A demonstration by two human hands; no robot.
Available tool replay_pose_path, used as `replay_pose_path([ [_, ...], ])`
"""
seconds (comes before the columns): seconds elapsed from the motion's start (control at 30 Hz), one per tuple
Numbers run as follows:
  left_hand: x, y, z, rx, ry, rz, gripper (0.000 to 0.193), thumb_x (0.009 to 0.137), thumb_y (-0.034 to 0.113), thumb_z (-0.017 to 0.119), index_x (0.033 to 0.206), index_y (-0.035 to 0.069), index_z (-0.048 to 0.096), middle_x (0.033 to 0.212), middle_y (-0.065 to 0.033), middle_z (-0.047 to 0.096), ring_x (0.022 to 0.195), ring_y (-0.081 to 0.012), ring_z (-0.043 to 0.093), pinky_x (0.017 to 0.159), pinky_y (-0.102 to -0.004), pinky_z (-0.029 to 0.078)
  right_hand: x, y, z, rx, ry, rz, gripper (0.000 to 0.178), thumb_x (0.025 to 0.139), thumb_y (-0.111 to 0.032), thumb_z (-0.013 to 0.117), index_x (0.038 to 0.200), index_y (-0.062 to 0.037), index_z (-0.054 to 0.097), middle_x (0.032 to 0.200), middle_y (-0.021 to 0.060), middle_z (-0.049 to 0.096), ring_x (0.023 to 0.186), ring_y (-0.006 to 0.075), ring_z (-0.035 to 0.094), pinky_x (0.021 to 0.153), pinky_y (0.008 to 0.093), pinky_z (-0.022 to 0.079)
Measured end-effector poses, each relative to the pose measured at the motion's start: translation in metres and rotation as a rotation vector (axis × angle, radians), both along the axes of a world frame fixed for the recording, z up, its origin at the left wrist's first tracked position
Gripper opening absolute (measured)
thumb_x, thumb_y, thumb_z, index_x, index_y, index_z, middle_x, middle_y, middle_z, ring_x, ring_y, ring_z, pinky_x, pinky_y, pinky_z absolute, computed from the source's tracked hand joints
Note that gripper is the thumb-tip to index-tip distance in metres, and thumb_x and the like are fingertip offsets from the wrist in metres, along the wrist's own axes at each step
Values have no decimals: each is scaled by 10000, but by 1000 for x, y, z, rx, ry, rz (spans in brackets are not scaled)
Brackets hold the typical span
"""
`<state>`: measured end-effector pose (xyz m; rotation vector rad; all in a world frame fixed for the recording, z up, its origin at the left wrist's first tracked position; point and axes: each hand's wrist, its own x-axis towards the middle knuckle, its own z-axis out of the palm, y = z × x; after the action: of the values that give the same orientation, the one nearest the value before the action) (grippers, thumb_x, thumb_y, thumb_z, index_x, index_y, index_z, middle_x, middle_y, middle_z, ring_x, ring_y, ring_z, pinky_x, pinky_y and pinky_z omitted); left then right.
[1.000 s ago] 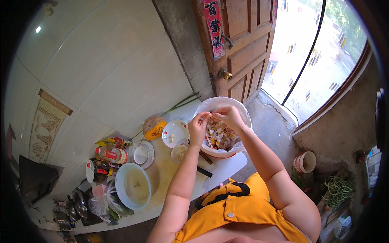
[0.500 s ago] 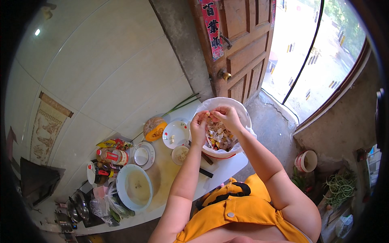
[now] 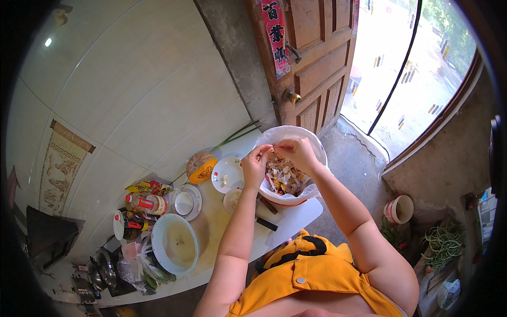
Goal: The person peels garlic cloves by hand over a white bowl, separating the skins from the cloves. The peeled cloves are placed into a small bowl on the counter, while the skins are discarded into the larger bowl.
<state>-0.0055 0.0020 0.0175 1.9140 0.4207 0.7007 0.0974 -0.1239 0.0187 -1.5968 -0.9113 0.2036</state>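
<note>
While the left hand [image 3: 255,164] and right hand [image 3: 297,152] meet fingertip to fingertip, pinched narrowly on what looks like a small pale piece [image 3: 271,150], too small to identify, a slack grip could drop it among the scraps [image 3: 288,177] in the lined bin [image 3: 322,153] beneath them. Tugging sharply might flick bits onto the white plate [image 3: 232,166] just left of the left hand.

Head view: one wide fisheye camera, worn on the head, looks steeply down past the yellow garment [image 3: 317,269] at close range to the left hand [image 3: 257,162] and right hand [image 3: 297,153], taking in the table [image 3: 308,213] leftward and wooden door [image 3: 323,68] ahead.
</note>
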Motion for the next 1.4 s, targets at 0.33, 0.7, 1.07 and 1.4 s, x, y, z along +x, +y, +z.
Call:
replay_pose_path([
  [0.33, 2, -2, -23, -722, -132, -206, 137, 896, 156, 600, 1022, 109, 626, 797, 69, 579, 562, 9, 392, 460, -148, 301, -14, 7, 1, 85, 24, -93, 120, 801, -66, 626, 862, 38, 630, 788, 142, 652, 644, 199, 649, 618, 284, 522],
  [0.7, 3, -3, -21, -1008, -124, -223, 243, 927, 241, 557, 1099, 73, 587, 862, 29, 614, 511, -7, 355, 432, -157, 290, -18, 11, 0, 51, -181, -177, 117, 802, -70, 615, 890, 8, 613, 853, 134, 636, 726, 258, 636, 639, 320, 512],
  [1.07, 0, -3, -16, -718, -50, -158, 261, 871, 257, 644, 1060, 78, 652, 844, 42, 649, 555, 5, 448, 465, -155, 328, -16, 13, -9, 11, 251, -50, 170, 854, -118, 601, 940, 28, 610, 906, 139, 649, 774, 199, 646, 644, 296, 517],
  [1.4, -2, 1, -22, -710, -68, -164, 232, 895, 257, 612, 1050, 90, 656, 634, 104, 469, 503, 4, 327, 446, -163, 274, -13, 14, -14, 35, 503, 159, 202, 928, -123, 533, 1028, 49, 573, 935, 52, 617, 850, 104, 587, 746, 245, 512],
])
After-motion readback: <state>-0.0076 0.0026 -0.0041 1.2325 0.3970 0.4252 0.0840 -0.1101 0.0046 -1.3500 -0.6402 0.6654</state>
